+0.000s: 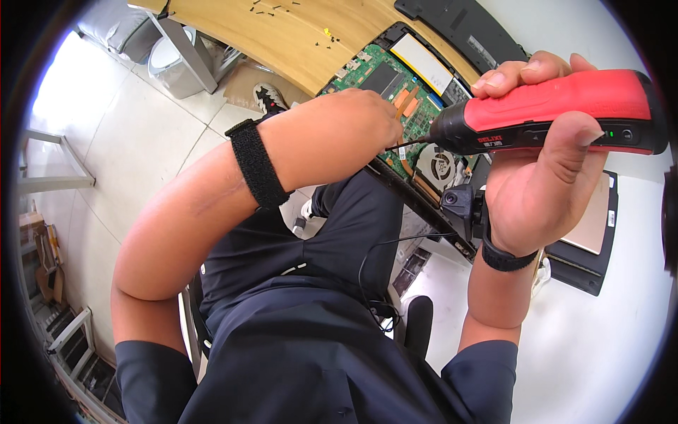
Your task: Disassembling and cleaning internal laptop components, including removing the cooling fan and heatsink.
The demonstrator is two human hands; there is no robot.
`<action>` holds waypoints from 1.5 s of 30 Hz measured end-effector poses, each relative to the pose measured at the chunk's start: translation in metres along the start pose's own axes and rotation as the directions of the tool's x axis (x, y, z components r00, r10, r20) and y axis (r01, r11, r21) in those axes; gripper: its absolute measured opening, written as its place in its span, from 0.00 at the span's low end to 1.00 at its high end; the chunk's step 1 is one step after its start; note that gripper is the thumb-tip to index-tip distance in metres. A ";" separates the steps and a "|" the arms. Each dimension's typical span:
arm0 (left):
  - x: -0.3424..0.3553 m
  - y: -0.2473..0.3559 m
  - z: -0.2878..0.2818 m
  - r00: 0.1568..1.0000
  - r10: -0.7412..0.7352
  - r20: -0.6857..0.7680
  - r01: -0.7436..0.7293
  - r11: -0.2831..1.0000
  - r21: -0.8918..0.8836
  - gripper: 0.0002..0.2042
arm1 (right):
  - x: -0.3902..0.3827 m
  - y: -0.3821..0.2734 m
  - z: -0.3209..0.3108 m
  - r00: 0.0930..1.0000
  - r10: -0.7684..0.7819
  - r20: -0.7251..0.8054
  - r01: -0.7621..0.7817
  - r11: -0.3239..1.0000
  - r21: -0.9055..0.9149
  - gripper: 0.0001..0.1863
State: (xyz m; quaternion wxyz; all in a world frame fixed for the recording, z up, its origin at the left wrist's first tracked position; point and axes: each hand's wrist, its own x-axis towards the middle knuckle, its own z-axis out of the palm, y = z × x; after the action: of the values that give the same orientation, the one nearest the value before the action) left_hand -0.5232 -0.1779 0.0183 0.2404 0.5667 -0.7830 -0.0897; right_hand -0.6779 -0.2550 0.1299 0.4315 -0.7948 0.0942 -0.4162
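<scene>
An opened laptop base [371, 78] with green circuit board, fan [434, 166] and pale battery pack lies at the desk's edge. My right hand [544, 162] grips a red and black electric screwdriver [558, 106], held sideways with a small green light showing and its long thin bit pointing left over the board. My left hand [357, 131] is closed over the board beside the bit's tip; its fingertips are mostly hidden, so what they hold cannot be made out. A small black camera [455, 205] is strapped to my right wrist.
The wooden desk [258, 32] carries scattered screws, small yellow pieces [327, 32] and a black laptop panel [466, 39]. At the right, stacked laptop parts [586, 226] lie on a white surface. A white bin [169, 71], metal frames and cardboard stand on the tiled floor at left.
</scene>
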 end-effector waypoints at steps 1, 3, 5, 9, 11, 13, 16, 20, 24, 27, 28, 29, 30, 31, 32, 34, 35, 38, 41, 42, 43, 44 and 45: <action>0.001 0.000 0.000 1.000 0.009 0.022 -0.010 0.999 0.036 0.04 | 0.001 0.002 0.000 1.000 -0.011 0.013 0.011 1.000 0.020 0.33; 0.000 0.001 -0.002 1.000 0.027 0.012 -0.028 0.999 0.047 0.04 | 0.002 0.007 -0.002 0.999 -0.035 0.037 0.033 0.998 0.058 0.32; 0.000 0.003 -0.003 0.999 0.047 0.001 -0.047 0.997 0.058 0.04 | 0.002 0.011 -0.004 0.996 -0.060 0.060 0.054 0.994 0.095 0.31; 0.005 0.004 -0.001 0.995 0.092 -0.028 -0.090 0.995 0.053 0.04 | 0.001 0.017 -0.020 0.989 -0.111 0.095 0.099 0.987 0.127 0.29; 0.006 0.004 0.001 0.995 0.093 -0.042 -0.091 0.995 0.039 0.05 | -0.001 0.020 -0.024 0.990 -0.124 0.070 0.111 0.980 0.162 0.28; 0.007 0.009 -0.009 0.996 0.092 0.011 -0.093 0.992 0.082 0.05 | -0.006 0.021 -0.020 0.995 -0.091 0.034 0.083 0.977 0.199 0.26; 0.009 0.001 -0.002 0.998 0.070 -0.005 -0.069 0.998 0.007 0.06 | -0.002 0.025 -0.017 0.995 -0.088 -0.056 0.094 0.989 0.113 0.24; 0.014 0.004 -0.013 0.993 0.073 0.095 -0.080 0.995 0.066 0.05 | -0.001 0.017 -0.012 0.998 0.047 -0.049 -0.030 0.951 0.306 0.30; 0.012 0.004 -0.012 0.995 0.011 0.098 -0.010 1.000 -0.007 0.04 | -0.001 0.023 -0.008 0.995 -0.050 -0.083 0.070 0.964 0.257 0.31; 0.013 0.004 -0.013 0.986 0.047 0.161 -0.064 0.993 0.096 0.05 | -0.006 0.023 -0.012 0.998 -0.022 -0.064 0.038 0.965 0.261 0.26; 0.012 0.003 -0.012 0.987 0.048 0.153 -0.063 0.994 0.093 0.05 | -0.008 0.018 -0.014 0.999 0.007 -0.048 0.004 0.975 0.224 0.26; 0.010 0.002 -0.008 0.988 0.047 0.146 -0.061 0.994 0.089 0.05 | -0.008 0.019 -0.015 0.998 -0.031 -0.046 0.039 0.981 0.191 0.26; 0.014 0.001 -0.002 0.989 0.062 0.138 -0.073 0.994 0.076 0.05 | -0.008 0.021 -0.018 0.997 -0.064 -0.050 0.071 0.987 0.142 0.26; 0.014 -0.001 0.003 0.989 0.063 0.132 -0.072 0.995 0.067 0.05 | -0.010 0.021 -0.016 0.997 -0.040 -0.072 0.051 0.988 0.149 0.26; 0.012 -0.003 0.005 0.990 0.063 0.127 -0.071 0.996 0.057 0.06 | -0.010 0.020 -0.017 0.998 -0.039 -0.055 0.047 0.987 0.152 0.26; 0.014 -0.001 0.003 0.990 0.063 0.125 -0.070 0.996 0.051 0.06 | -0.009 0.026 -0.020 0.995 -0.070 -0.070 0.082 0.982 0.173 0.26; 0.014 0.001 0.001 0.991 0.073 0.116 -0.080 0.996 0.051 0.06 | -0.008 0.027 -0.020 0.995 -0.068 -0.074 0.082 0.973 0.218 0.24; 0.018 0.011 -0.012 0.984 0.026 0.177 -0.037 0.998 0.056 0.07 | -0.007 0.025 -0.024 0.994 -0.010 -0.108 0.043 0.949 0.313 0.23; 0.019 0.011 -0.008 0.989 0.028 0.147 -0.035 0.999 0.041 0.09 | -0.004 0.016 -0.042 0.978 0.009 -0.209 0.064 0.938 0.341 0.23; 0.019 0.012 -0.008 0.989 0.032 0.144 -0.035 0.999 0.018 0.09 | -0.004 0.013 -0.057 0.970 -0.018 -0.242 0.099 0.939 0.329 0.23; 0.018 0.011 -0.008 0.990 0.030 0.137 -0.030 1.000 -0.004 0.08 | -0.004 0.008 -0.074 0.963 -0.002 -0.269 0.092 0.942 0.324 0.23; 0.016 0.011 -0.009 0.991 0.042 0.126 -0.040 0.999 -0.014 0.08 | -0.004 0.000 -0.093 0.955 0.014 -0.296 0.084 0.945 0.315 0.24; 0.017 0.010 -0.009 0.990 0.041 0.138 -0.039 0.999 -0.019 0.08 | -0.009 -0.014 -0.109 0.939 0.033 -0.341 0.079 0.948 0.309 0.24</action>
State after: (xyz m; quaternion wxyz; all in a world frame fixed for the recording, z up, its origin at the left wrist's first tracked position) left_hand -0.5311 -0.1894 0.0351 0.1920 0.5413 -0.8082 -0.1305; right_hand -0.7677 -0.3084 0.1663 0.5258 -0.6315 0.0899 -0.5627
